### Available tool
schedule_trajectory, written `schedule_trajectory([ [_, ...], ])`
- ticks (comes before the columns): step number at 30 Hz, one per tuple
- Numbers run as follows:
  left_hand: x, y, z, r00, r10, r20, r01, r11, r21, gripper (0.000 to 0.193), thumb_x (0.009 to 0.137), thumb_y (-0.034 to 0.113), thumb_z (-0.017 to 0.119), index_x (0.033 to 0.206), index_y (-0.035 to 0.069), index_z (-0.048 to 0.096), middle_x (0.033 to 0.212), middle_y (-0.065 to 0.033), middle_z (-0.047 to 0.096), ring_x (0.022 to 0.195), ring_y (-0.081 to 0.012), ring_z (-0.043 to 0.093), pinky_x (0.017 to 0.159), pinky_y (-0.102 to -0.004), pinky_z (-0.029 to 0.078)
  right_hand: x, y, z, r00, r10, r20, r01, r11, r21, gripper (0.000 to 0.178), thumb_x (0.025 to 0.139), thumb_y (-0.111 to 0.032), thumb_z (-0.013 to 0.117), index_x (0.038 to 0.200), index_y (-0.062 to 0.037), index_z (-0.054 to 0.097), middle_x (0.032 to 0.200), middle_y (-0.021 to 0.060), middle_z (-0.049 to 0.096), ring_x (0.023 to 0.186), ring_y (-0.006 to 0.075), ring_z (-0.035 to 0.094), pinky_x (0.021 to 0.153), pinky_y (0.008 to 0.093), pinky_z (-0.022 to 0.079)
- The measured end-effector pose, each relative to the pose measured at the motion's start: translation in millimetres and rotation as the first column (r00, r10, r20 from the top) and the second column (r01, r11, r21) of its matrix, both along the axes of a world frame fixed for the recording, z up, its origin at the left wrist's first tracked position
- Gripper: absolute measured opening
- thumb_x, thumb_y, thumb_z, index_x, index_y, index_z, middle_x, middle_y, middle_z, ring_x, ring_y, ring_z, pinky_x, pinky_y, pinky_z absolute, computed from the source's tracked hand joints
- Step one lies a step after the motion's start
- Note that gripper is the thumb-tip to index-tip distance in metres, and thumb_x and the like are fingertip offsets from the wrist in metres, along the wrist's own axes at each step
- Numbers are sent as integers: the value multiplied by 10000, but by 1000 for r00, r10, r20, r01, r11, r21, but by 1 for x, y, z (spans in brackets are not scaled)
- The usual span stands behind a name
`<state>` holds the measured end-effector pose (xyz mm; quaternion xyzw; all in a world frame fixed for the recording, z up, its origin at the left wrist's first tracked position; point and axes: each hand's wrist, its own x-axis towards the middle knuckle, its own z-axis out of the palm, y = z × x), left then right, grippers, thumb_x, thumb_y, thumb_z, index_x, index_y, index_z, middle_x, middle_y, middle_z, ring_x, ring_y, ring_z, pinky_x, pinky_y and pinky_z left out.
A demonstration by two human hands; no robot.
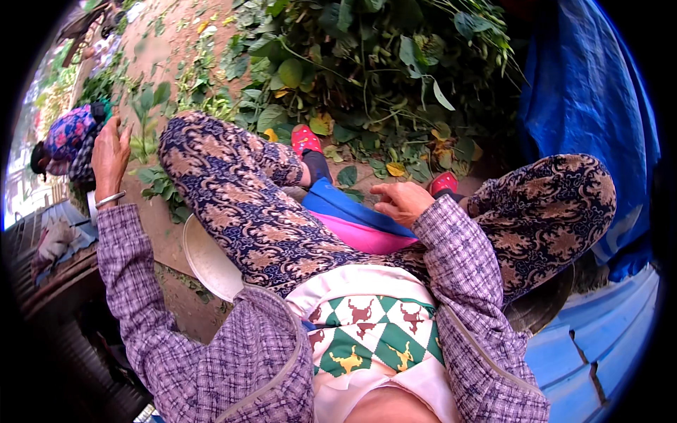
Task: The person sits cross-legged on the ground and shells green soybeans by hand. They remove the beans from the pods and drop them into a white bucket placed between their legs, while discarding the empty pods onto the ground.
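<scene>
My left hand (pixel 111 156), with a bracelet (pixel 111 199) at its wrist, is raised at the far left. Its fingers point upward and apart, and I see nothing held in them. A leafy green plant (pixel 147 113) is just right of it, apart from the fingers. My right hand (pixel 405 203) hovers in front of my lap with loosely bent fingers and a gap between them; nothing shows in its grip. Just below it, a blue and pink cloth (pixel 363 229) lies between my patterned trouser legs.
A big heap of leafy plants with pods (pixel 381 77) lies ahead of my red shoes (pixel 306 139). At left, a pale round basin (pixel 211 261) is partly under my leg. Another person in a floral hat (pixel 72 135) is beyond my left hand. Blue tarpaulin (pixel 585 92) hangs at right.
</scene>
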<state>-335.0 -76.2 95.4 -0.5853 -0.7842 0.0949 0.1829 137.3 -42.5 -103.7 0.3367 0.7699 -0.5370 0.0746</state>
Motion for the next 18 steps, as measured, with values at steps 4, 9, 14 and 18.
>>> schedule_trajectory([
  [4, 143, 84, -48, 845, -220, 487, 287, 956, -65, 263, 820, 148, 560, 1055, 32, 532, 772, -167, 605, 675, -278, 599, 585, -350, 457, 3, 4, -5, 995, -73, 61, 71, 997, 26, 386, 798, -220, 554, 1131, -26, 524, 863, 145, 637, 817, 297, 602, 731, 369, 468],
  [9, 257, 120, -178, 540, -534, 651, 779, 610, -146, 247, 749, 85, 581, 975, 9, 519, 926, -165, 539, 769, -320, 575, 627, -388, 485, 3, 3, -12, 996, -91, 12, 90, 995, 52, 363, 799, -228, 553, 1115, -51, 533, 839, 138, 640, 812, 308, 598, 728, 381, 465],
  [14, 315, 159, -287, 579, -590, 563, 780, 603, -171, 245, 687, 19, 563, 916, 4, 476, 889, -153, 524, 779, -314, 588, 615, -383, 499, 10, 2, -17, 987, -159, 27, 159, 987, 2, 344, 803, -234, 548, 1102, -63, 543, 822, 129, 640, 797, 310, 597, 721, 386, 464],
  [18, 308, 167, -343, 761, -537, 364, 642, 703, -306, 292, 678, 51, 571, 959, 25, 496, 908, -140, 558, 695, -256, 617, 533, -334, 492, 18, 1, -24, 973, -230, 10, 230, 973, -20, 339, 803, -218, 552, 1098, -53, 542, 822, 129, 638, 791, 312, 597, 714, 386, 464],
])
